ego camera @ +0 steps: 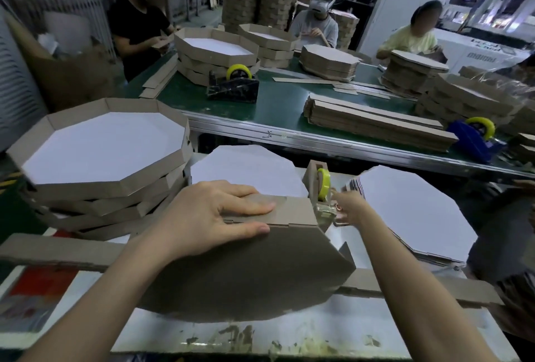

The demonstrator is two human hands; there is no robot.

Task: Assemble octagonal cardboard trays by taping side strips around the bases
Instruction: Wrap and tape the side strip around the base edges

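1. Left hand (220, 217) is clamped on the side strip (295, 211). The fingers lie flat on top and the thumb is on the brown underside of the base (246, 274), pinning strip to edge. Right hand (348, 208) is out at the tape dispenser (320, 185) with its fingertips by the cutter. It's too blurry to tell if it's got tape.
2. The strip runs left-right along the base's far edge, and its free end sits just beside the dispenser. The right hand's nearer, so I'd guess tape goes left onto that end.
3. Scuffed white worktable (289, 338), with a stack of finished trays (101, 141) on the left and white octagon blanks (419, 211) on the right.
4. Behind is a green bench (278, 106) with other people (315, 28) working cardboard.
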